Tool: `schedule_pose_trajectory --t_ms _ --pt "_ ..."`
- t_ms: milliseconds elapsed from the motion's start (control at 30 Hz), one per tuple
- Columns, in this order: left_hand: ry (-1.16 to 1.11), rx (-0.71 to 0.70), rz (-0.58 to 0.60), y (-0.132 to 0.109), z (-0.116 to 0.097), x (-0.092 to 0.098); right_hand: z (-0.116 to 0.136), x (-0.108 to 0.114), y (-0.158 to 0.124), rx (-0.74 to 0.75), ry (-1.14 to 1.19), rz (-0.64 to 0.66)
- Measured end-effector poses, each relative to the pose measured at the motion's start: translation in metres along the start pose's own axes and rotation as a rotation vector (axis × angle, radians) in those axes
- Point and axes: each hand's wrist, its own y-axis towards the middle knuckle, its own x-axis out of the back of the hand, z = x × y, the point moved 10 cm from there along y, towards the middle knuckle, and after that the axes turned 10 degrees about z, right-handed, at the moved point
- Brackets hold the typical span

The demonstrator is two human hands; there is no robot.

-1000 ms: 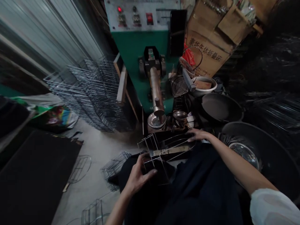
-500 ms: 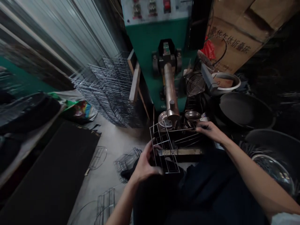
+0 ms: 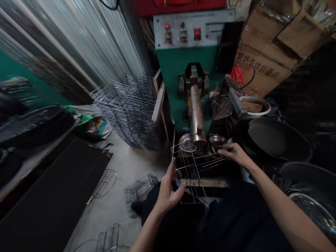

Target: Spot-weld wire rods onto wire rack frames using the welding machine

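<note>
Both grips clamp a rectangular silver wire rack (image 3: 195,161) held crosswise: the left grip (image 3: 168,192) wraps its boxy near end, the right grip (image 3: 233,154) pinches its long rods' far ends (fingertips partly hidden), long axis running between them, a copper-toned metal ram (image 3: 198,115) just beyond.

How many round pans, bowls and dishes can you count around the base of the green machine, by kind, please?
Black round pans: 2
Steel dishes and bowls: 3
White basin: 1
Total: 6
</note>
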Motion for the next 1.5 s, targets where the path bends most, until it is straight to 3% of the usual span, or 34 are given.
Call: schedule_pose_trajectory --t_ms 400,1100,1200,1333,1500 --pt "-0.003 -0.104 -0.003 0.023 -0.01 -0.006 -0.009 0.013 0.009 0.021 0.007 -0.015" --pt "-0.043 -0.06 0.023 0.037 0.007 -0.01 -0.017 0.017 0.017 -0.026 -0.035 0.003" --pt "-0.095 -0.068 0.075 0.032 0.011 -0.01 -0.014 0.021 0.009 -0.002 -0.034 -0.046" --pt "-0.079 -0.119 0.229 0.018 0.019 -0.019 -0.003 0.024 -0.02 0.162 -0.088 -0.187" --pt "0.074 -0.077 0.162 0.01 0.037 -0.026 0.004 0.005 -0.035 0.225 -0.22 -0.218"
